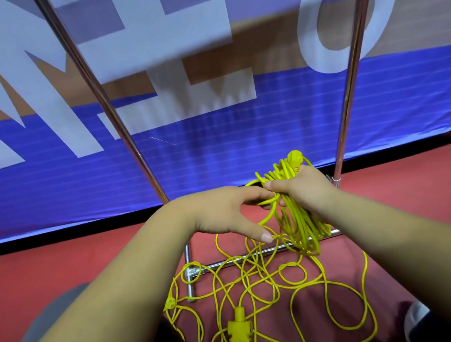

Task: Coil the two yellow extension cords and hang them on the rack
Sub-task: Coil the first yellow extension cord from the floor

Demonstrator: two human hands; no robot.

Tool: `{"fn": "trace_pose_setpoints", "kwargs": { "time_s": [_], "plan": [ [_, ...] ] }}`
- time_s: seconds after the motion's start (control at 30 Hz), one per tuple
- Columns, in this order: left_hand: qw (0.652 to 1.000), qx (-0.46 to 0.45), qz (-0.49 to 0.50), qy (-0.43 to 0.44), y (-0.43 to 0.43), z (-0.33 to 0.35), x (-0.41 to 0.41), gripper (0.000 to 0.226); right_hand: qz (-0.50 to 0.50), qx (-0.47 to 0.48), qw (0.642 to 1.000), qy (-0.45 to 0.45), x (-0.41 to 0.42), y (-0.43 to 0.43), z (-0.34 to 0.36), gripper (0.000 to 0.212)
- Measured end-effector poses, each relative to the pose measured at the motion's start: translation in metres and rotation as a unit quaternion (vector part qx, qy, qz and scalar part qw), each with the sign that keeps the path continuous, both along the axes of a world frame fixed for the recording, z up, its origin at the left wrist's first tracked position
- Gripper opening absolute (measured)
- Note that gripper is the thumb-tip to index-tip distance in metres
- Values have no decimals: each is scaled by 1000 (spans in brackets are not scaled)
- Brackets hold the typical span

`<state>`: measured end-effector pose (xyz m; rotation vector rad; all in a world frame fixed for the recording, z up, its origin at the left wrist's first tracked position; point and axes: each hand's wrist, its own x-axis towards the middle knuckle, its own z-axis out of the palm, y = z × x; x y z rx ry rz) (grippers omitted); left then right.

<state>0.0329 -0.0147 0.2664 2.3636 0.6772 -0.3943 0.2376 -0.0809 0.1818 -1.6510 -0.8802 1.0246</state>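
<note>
Two hands work just in front of the rack (350, 66): the right hand (308, 189) clamps a half-made yellow coil (301, 223) so its loops hold together, while the left hand (225, 212) pinches the next loop (264, 202), apparently to feed it on. One socket block (239, 329) lies in loose cord (291, 263) at the rack's foot.

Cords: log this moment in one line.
right hand grips coil | left hand holds cord | slack tangled on floor by rack
</note>
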Motion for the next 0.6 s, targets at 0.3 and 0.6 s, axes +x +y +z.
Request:
{"fn": "trace_pose_setpoints", "kwargs": {
  "time_s": [0.3, 0.6],
  "plan": [
    [992, -18, 66, -106, -1, -3, 1, 73, 22, 4, 993, 119, -6, -5, 3, 24],
    [976, 128, 99, -143, -10, 2, 6, 58, 7, -35, 966, 257, -12, 1, 0, 30]
  ]
}}
